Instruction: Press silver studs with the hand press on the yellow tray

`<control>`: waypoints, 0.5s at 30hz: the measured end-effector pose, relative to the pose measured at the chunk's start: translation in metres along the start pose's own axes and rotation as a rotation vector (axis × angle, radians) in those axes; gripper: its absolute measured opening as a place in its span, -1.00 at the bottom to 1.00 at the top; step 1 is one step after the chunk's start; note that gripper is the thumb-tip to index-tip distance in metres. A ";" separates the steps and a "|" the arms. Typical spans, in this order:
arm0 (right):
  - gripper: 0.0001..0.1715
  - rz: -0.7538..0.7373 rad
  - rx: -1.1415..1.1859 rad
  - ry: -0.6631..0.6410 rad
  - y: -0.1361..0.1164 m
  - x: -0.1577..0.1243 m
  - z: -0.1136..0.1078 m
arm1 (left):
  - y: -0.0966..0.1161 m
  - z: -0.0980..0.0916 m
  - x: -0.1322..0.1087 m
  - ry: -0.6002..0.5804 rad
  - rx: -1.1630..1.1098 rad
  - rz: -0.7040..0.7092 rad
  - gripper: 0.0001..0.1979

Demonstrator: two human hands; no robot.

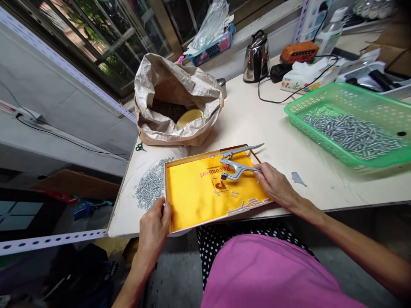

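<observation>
A shallow tray lined with yellow cloth (195, 196) lies at the table's near edge. My left hand (156, 229) grips the tray's near left corner, fingers curled over the rim. My right hand (276, 185) rests at the tray's right side, its fingers closed on the lower handle of metal press pliers (236, 164) that lie on the yellow cloth. A few small silver metal pieces (245, 205) sit along the tray's near right edge.
A pile of small silver pieces (150, 184) lies left of the tray. Behind it stands a crumpled paper bag (175, 92) with dark contents and a yellow lid. A green basket (349, 122) of silver pieces sits right. A kettle (256, 55), cables and tissues are behind.
</observation>
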State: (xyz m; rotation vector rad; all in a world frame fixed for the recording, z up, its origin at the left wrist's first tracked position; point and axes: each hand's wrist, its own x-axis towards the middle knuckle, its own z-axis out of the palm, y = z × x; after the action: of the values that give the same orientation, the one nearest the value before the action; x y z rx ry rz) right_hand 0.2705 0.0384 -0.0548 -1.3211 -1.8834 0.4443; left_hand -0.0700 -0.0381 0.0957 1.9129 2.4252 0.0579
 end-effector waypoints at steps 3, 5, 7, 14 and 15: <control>-0.76 0.004 0.004 -0.003 0.001 0.000 -0.002 | 0.002 -0.007 -0.002 -0.007 -0.018 -0.014 -0.78; -0.76 -0.013 -0.013 0.003 0.001 0.000 -0.001 | 0.000 -0.003 0.003 -0.037 -0.004 -0.011 -0.78; -0.76 -0.044 -0.034 0.014 -0.001 0.000 0.000 | -0.004 0.007 0.010 -0.065 0.025 -0.004 -0.78; -0.77 -0.174 -0.124 0.086 -0.015 0.001 0.006 | -0.022 0.070 0.028 -0.210 0.130 0.002 -0.77; -0.77 -0.183 -0.126 0.086 -0.017 0.001 0.007 | -0.022 0.075 0.028 -0.221 0.126 0.006 -0.77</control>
State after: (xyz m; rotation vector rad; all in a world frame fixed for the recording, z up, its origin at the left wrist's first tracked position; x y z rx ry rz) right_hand 0.2546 0.0340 -0.0476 -1.2141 -1.9650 0.1747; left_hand -0.0929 -0.0160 0.0188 1.8618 2.3272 -0.2964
